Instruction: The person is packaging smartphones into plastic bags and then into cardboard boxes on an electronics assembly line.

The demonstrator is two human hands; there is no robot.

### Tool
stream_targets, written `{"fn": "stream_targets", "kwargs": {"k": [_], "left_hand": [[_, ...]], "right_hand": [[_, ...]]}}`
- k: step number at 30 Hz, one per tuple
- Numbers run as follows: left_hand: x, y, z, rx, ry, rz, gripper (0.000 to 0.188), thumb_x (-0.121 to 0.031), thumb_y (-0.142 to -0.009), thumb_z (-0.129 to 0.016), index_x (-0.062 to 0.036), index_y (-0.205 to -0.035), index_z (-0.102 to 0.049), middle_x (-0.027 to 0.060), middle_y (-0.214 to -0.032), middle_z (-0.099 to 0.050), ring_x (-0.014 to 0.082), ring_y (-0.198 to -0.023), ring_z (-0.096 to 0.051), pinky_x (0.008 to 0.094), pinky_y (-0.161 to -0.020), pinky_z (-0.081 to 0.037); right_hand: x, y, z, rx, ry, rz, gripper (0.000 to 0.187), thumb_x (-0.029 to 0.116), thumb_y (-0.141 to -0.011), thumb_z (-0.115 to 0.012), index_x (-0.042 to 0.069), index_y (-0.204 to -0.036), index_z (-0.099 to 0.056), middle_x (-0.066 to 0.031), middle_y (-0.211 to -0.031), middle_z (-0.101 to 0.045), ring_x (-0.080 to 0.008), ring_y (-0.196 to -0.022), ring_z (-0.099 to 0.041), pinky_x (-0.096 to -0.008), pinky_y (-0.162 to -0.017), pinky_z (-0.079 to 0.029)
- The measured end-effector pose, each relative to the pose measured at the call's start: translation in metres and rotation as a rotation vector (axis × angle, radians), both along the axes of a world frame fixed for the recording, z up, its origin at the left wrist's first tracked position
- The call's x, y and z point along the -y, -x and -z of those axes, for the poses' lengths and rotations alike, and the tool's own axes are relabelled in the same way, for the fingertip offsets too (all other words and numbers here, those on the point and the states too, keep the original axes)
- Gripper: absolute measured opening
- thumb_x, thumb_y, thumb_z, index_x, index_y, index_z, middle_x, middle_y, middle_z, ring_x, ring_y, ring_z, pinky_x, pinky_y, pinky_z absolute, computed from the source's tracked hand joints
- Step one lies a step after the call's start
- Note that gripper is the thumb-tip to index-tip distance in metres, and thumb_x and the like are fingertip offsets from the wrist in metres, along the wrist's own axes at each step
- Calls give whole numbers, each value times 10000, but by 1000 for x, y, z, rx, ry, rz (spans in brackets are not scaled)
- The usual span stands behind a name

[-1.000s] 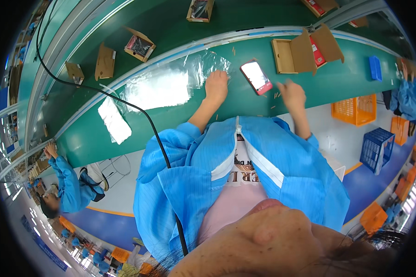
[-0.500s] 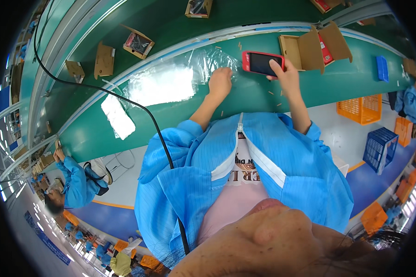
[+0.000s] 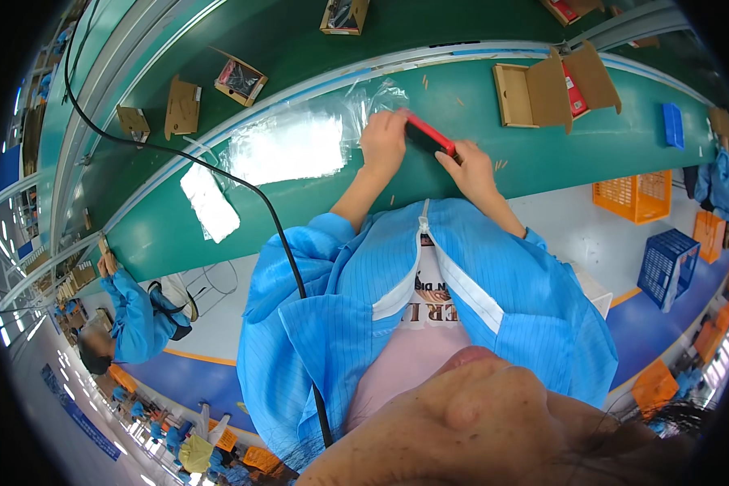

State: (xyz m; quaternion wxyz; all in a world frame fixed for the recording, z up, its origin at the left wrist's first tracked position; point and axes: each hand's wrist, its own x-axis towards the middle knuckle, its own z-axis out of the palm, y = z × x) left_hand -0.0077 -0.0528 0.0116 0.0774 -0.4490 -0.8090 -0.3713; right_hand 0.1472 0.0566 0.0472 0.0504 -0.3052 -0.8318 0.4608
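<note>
My right hand [image 3: 471, 172] grips the near end of a red-cased handheld device [image 3: 431, 132], which looks like a smartphone. It is tilted so that mostly its red edge shows, over the green bench. Close to its far end, my left hand [image 3: 383, 146] has its fingers curled together at the edge of a clear plastic bag [image 3: 387, 99]. The fingertips look pinched on the film, though the exact hold is partly hidden. A pile of shiny clear bags [image 3: 287, 150] lies flat to the left of this hand.
An open cardboard box [image 3: 517, 95] with a red item inside stands at right, beyond it a blue tray [image 3: 672, 125]. White sheets [image 3: 209, 202] lie at left. A black cable [image 3: 247, 185] crosses the view. More opened boxes [image 3: 184, 105] line the far belt. Orange [image 3: 632, 196] and blue crates [image 3: 668, 266] stand on the floor.
My right hand has brought the red device down and left, toward my left hand, and turned it from screen-up to edge-on. My left hand has shifted slightly away from me at the bag's edge.
</note>
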Motion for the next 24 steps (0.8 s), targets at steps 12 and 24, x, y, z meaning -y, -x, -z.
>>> {"fn": "stream_targets", "kwargs": {"k": [12, 24], "left_hand": [[-14, -37, -65, -21, -191, 300, 171, -89, -652, -616, -58, -817, -586, 66, -733, -510, 250, -690, -511, 362, -584, -430], [-10, -56, -65, -93, -87, 664, 192, -89, -625, -605, -57, -814, -614, 55, -736, -500, 233, -680, -501, 358, -567, -415]], "right_hand": [[5, -10, 3, -319, 1175, 384, 424, 249, -956, -523, 2, -1269, -379, -103, -1091, -539, -190, -872, -612, -302, -755, -542], [-29, -28, -14, -661, 2047, 341, 653, 546, -922, -429, 17, -1302, -401, -206, -1301, -464, -358, -1181, -468, -527, -1001, -373]]}}
